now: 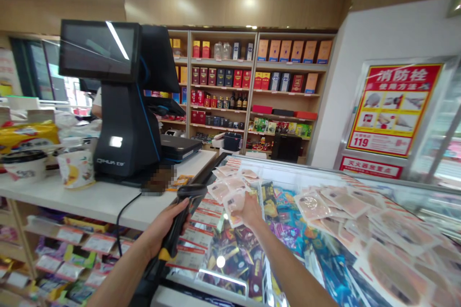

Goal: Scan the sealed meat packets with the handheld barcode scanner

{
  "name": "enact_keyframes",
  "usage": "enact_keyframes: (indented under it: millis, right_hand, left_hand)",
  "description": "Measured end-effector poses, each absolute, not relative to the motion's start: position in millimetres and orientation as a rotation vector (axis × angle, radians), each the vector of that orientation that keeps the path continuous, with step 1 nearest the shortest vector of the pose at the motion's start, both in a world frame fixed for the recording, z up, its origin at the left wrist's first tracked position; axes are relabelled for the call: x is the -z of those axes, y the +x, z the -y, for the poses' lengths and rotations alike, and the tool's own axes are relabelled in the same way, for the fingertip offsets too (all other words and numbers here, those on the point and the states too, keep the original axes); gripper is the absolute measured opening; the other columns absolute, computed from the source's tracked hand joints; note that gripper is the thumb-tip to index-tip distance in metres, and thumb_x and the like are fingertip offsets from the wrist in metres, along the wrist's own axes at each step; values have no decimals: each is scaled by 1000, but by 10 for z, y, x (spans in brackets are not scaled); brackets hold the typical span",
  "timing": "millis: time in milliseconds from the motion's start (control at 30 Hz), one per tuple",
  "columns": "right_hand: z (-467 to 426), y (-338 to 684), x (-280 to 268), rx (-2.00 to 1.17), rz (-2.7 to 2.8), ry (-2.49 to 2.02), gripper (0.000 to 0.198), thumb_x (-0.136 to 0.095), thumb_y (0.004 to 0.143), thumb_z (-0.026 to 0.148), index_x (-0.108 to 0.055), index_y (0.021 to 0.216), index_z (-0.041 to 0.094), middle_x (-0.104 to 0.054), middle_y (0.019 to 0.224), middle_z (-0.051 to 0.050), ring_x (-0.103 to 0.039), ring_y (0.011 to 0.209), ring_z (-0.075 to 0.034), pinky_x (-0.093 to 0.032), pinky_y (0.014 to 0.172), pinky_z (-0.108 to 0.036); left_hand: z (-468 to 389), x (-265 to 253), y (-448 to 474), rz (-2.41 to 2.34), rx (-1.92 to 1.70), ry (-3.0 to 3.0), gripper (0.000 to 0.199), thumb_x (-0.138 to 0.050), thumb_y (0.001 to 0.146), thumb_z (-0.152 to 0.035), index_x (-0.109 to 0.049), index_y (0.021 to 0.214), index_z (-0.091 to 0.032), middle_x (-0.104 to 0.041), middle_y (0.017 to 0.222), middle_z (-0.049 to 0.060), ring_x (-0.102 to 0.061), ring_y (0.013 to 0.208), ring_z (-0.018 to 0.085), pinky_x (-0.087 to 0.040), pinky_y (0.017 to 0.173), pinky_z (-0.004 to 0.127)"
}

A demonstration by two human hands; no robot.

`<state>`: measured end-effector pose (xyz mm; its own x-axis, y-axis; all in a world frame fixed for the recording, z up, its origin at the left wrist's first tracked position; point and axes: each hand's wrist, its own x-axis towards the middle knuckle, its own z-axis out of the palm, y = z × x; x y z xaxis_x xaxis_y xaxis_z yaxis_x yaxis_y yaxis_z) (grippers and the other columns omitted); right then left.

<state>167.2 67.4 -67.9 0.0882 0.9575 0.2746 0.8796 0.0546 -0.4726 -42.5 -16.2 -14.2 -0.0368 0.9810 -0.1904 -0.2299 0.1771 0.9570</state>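
Observation:
A black barcode scanner (191,193) with a yellow accent near its base is in my left hand (166,224), whose fingers wrap round its handle. Its head tilts over the left edge of the glass-topped freezer (230,292). My right hand (249,212) grips a flat, pale pinkish plastic packet (232,205), just right of the scanner. Several similar packets (225,187) lie beneath and behind it on the glass. To the right spreads a larger pile of such packets (363,218). What is inside them cannot be made out clearly.
On the white counter (140,211) at left stand a black checkout terminal (124,124), a lidded cup (25,167) and a patterned cup (75,168). A black cable (118,220) hangs over its edge. Colourful wrapped frozen goods (248,254) show through the glass. Stocked shelves (256,86) stand behind.

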Motion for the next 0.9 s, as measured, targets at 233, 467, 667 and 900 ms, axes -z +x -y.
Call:
enact_keyframes:
  millis: [233,467,667,900]
  right_hand:
    - [-815,2030,649,-418,1527,-1698,22,-47,64,27,-57,81,17,-64,78,-5,-57,75,-18,-41,63,-25]
    - [-928,2525,660,-578,1287,-1393,31,-40,68,32,-55,88,14,-65,78,-5,-58,73,-18,-43,58,-24]
    - [-865,2790,594,-564,1161,-1383,30,-41,66,33,-54,84,13,-63,82,-7,-57,73,-19,-43,57,-24]
    - [-796,3074,558,-404,1147,-1535,28,-39,65,36,-54,74,14,-62,69,-6,-55,66,-18,-40,52,-23]
  left_hand:
    - [210,89,-322,-1091,-1153,943,31,-54,64,-43,-49,57,-13,-47,45,-2,-42,37,6,-34,37,18]
    - [235,-51,78,-993,-1071,1068,29,-52,65,-43,-48,65,-14,-50,50,-3,-45,40,7,-35,39,19]
    - [156,-143,419,-895,-986,1128,28,-50,68,-42,-45,66,-15,-50,52,-2,-45,41,7,-34,40,18]
    - [81,-159,762,-778,-913,1196,28,-49,68,-43,-47,70,-15,-50,53,-2,-44,41,7,-34,39,19]
